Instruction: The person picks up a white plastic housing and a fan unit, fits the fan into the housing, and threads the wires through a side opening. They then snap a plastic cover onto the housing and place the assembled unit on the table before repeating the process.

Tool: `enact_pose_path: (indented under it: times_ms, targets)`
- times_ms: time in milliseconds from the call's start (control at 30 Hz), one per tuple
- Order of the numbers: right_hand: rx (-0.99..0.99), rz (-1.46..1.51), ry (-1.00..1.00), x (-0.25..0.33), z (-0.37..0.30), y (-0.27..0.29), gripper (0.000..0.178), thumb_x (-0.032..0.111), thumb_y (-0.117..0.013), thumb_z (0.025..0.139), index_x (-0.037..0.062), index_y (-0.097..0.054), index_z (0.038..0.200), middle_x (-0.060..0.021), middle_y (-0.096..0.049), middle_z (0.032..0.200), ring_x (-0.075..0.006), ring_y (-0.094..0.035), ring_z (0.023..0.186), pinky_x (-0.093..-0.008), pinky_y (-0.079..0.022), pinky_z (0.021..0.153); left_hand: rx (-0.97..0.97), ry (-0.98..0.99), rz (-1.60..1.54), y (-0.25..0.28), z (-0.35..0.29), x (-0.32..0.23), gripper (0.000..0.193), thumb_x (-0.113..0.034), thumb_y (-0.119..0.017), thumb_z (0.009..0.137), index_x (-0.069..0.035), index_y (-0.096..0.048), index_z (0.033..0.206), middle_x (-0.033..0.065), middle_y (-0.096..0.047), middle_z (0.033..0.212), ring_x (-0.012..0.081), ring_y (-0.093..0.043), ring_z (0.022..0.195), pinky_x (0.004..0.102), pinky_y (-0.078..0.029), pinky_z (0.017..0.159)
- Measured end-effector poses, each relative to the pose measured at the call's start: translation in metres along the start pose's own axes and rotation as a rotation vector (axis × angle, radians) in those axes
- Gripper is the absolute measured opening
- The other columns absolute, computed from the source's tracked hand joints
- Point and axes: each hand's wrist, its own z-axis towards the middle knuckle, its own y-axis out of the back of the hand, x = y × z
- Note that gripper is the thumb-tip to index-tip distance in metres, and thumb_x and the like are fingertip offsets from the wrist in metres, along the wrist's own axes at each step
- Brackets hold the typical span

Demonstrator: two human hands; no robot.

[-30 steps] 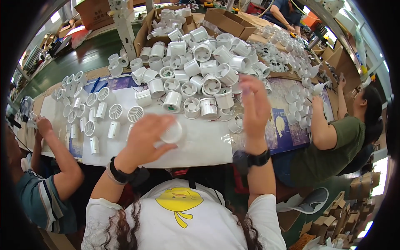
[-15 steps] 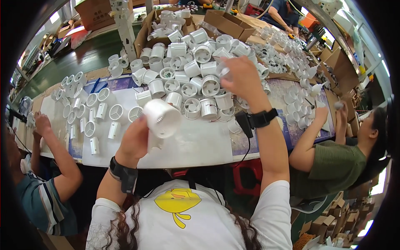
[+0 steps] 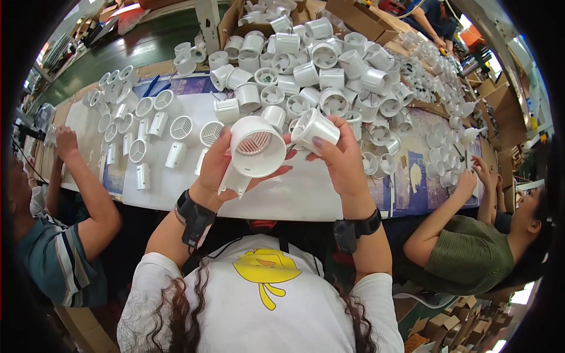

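Note:
Gripped in my left hand (image 3: pixel 213 165) is a white round fan housing (image 3: pixel 272 160), tilted so that its open mouth and the slatted grille inside show. A flat bracket juts from its lower side. My right hand (image 3: pixel 347 165) closes around a short white cylindrical fan (image 3: pixel 321 133), thumb on its near side. Fan and housing are side by side above the table, the fan just right of the housing's rim; whether they touch I cannot tell. Behind both hands lies a big heap of similar white fans (image 3: pixel 333 101), some showing blades.
Several grilled housings (image 3: pixel 181 127) stand on the white sheet (image 3: pixel 282 200) at left, near blue pliers-like handles (image 3: pixel 151 86). Cardboard boxes (image 3: pixel 359 19) are behind the heap. Co-workers sit at left (image 3: pixel 70 247) and right (image 3: pixel 471 253); more white parts (image 3: pixel 438 162) lie at right.
My right hand has come back from the heap toward me with a fan in it. My left hand has moved right, and the housing has turned so its opening now shows.

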Motion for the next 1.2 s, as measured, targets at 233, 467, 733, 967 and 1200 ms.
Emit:
enact_pose_path:
  times_ms: [233,467,733,967,1200]
  targets:
    - [0.074,0.038,0.011,-0.031,-0.013,0.003,0.050,0.001,-0.064,0.080,0.0078,-0.039,0.123,-0.0057,-0.052,0.120,-0.0146,-0.055,0.108,-0.0316,-0.047,0.091,-0.201,0.101,0.485,0.032,-0.014,-0.009,0.063,-0.047,-0.050,0.095,0.002,-0.043,0.135,0.0163,-0.058,0.123,0.0230,-0.061,0.108,0.0338,-0.049,0.093]
    - [0.193,-0.054,0.051,-0.055,-0.030,0.023,0.073,0.004,-0.073,0.074,0.0079,-0.031,0.133,-0.0086,-0.048,0.126,-0.0183,-0.052,0.115,-0.0333,-0.039,0.102,-0.063,0.129,0.765,0.059,-0.010,-0.014,0.054,-0.041,-0.054,0.095,0.004,-0.053,0.124,0.0095,-0.065,0.108,0.0119,-0.061,0.094,0.0241,-0.048,0.080]
    - [0.402,-0.672,0.183,-0.045,-0.022,0.013,0.073,0.011,-0.078,0.070,0.0056,-0.043,0.133,-0.0085,-0.054,0.123,-0.0178,-0.052,0.117,-0.0336,-0.039,0.102,0.010,0.147,0.731,0.078,-0.008,-0.009,0.055,-0.042,-0.054,0.094,0.005,-0.053,0.124,0.0104,-0.065,0.108,0.0135,-0.062,0.094,0.0248,-0.049,0.081]
    - [0.399,-0.939,0.445,-0.053,-0.011,0.001,0.058,0.014,-0.080,0.068,0.0051,-0.053,0.119,-0.0094,-0.057,0.117,-0.0268,-0.056,0.106,-0.0377,-0.045,0.092,-0.034,0.121,0.744,0.105,-0.015,-0.023,0.086,-0.062,-0.046,0.089,0.013,-0.042,0.130,0.0258,-0.052,0.126,0.0336,-0.058,0.111,0.0399,-0.046,0.098]
    - [-0.048,-0.982,0.543,-0.067,-0.017,-0.036,0.045,0.011,-0.077,0.066,0.0066,-0.056,0.106,-0.0105,-0.057,0.107,-0.0315,-0.054,0.103,-0.0396,-0.047,0.086,-0.060,0.005,0.284,0.073,-0.006,-0.008,0.084,-0.062,-0.039,0.091,0.009,-0.035,0.137,0.0288,-0.049,0.128,0.0342,-0.055,0.116,0.0423,-0.045,0.100]
